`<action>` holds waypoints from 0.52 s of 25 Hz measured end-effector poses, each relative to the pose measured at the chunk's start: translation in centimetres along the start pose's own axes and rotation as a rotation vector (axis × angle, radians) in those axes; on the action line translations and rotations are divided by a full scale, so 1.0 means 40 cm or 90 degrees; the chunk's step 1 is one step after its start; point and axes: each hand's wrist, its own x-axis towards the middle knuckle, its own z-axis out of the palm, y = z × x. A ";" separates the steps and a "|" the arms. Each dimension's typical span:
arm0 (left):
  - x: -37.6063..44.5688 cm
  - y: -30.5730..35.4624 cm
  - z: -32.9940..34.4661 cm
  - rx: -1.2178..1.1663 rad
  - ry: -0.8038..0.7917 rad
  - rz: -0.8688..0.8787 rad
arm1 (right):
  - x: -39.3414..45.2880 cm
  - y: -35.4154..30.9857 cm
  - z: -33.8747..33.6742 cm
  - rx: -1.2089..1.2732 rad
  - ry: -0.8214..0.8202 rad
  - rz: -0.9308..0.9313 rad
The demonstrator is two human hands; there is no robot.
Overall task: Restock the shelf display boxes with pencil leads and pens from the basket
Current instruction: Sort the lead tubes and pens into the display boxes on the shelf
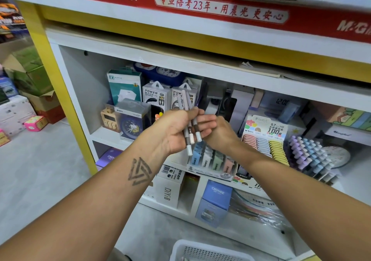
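Head view. Your left hand (176, 129) is raised in front of the shelf unit (80, 100), palm toward you, fingers curled round a small bunch of pens (189, 124). The pens stand nearly upright, pale caps pointing down below the palm, grey barrels sticking up past the fingers. Your right hand (215, 129) meets the left from the right side, its straight fingers laid against the pens; whether it grips them you cannot tell.

Just below the pens, on the same shelf unit, sits the display box of pencil leads (212, 160), packs in blue, white, green and pink rows. Right of that box, a second display box (263, 140) holds round lead cases in pink, grey and yellow. Further right stands a rack of pastel pens (309, 152).

The white basket (200, 250) lies at the bottom edge, below the shelf unit.
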 end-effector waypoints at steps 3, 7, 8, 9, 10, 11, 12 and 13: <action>0.002 -0.002 0.002 0.000 -0.011 -0.001 | -0.004 0.005 0.001 -0.063 -0.025 -0.056; 0.004 -0.005 0.007 -0.008 -0.029 -0.007 | -0.007 0.005 -0.028 -0.099 -0.074 -0.051; 0.006 -0.006 0.010 -0.017 -0.037 -0.003 | -0.016 0.009 -0.037 -0.047 -0.055 -0.036; 0.008 -0.006 0.014 -0.022 -0.044 0.002 | -0.033 0.014 -0.049 0.013 -0.032 -0.012; 0.010 -0.008 0.020 -0.021 -0.046 0.007 | -0.054 0.021 -0.063 0.081 -0.014 0.016; 0.012 -0.012 0.028 -0.017 -0.043 0.012 | -0.080 0.028 -0.081 0.169 -0.006 0.050; 0.014 -0.019 0.037 -0.013 -0.037 0.016 | -0.107 0.036 -0.099 0.294 -0.015 0.087; 0.016 -0.029 0.047 -0.008 -0.032 0.016 | -0.137 0.043 -0.118 0.438 -0.045 0.119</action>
